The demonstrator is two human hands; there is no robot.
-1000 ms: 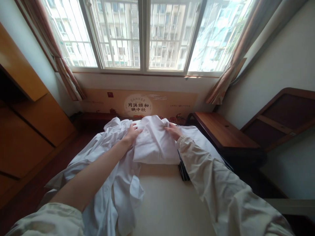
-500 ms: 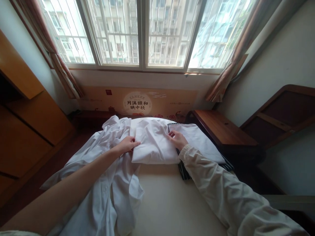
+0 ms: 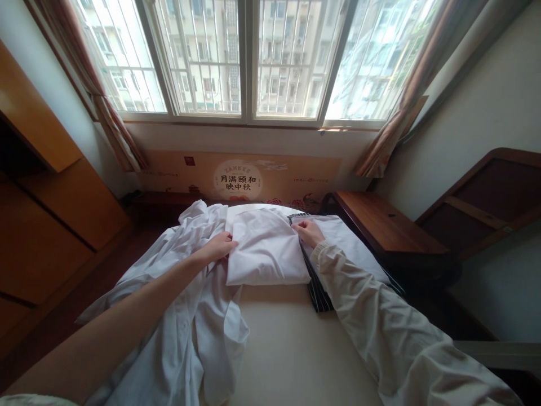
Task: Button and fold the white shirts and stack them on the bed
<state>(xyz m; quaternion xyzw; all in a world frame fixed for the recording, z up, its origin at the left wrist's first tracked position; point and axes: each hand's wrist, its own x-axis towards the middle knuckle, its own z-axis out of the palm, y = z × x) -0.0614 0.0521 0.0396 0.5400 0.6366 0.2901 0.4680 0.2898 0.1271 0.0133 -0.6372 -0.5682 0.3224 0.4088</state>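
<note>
A folded white garment point(image 3: 266, 254) lies flat on the pale table point(image 3: 287, 349), its front edge straight and its top lightly creased. My left hand point(image 3: 220, 246) has its fingers closed on the garment's left edge. At the opposite side, my right hand point(image 3: 309, 232) pinches the right edge near the back. Left of the garment, beneath my bare left forearm, a crumpled white shirt point(image 3: 186, 327) with buttons spreads across the table and hangs over its side. Under my right sleeve lie another folded white cloth point(image 3: 346, 239) and a black striped fabric point(image 3: 319, 296).
A brown wooden desk point(image 3: 380, 220) stands at the right, close to the table. An orange-brown cabinet point(image 3: 54, 208) is on the left. Behind the table, a printed banner point(image 3: 169, 169) runs below the barred windows point(image 3: 287, 73), with curtains point(image 3: 110, 124) at the sides.
My right hand's fingers have drawn together into a pinch at the garment's right edge. My left hand stays at the left edge. The view has shifted slightly.
</note>
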